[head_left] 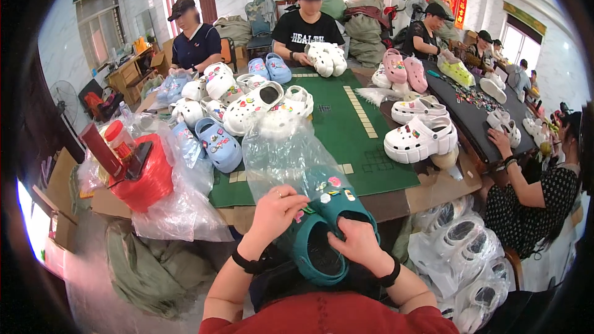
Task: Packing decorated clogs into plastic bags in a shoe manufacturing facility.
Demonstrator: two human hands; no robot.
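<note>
A pair of teal clogs with small colourful charms lies in front of me at the table's near edge, toes pointing away. A clear plastic bag covers their toe ends and stretches over the green table mat. My left hand, a ring on one finger, has its fingers closed on the bag's edge beside the left clog. My right hand grips the clogs near the heel openings, thumb inside the right one; its other fingers are partly hidden.
White and blue clogs are heaped on the green mat, with white clogs at right. A red twine roll stands left. Bagged shoes lie low at right. Several co-workers handle clogs around the tables.
</note>
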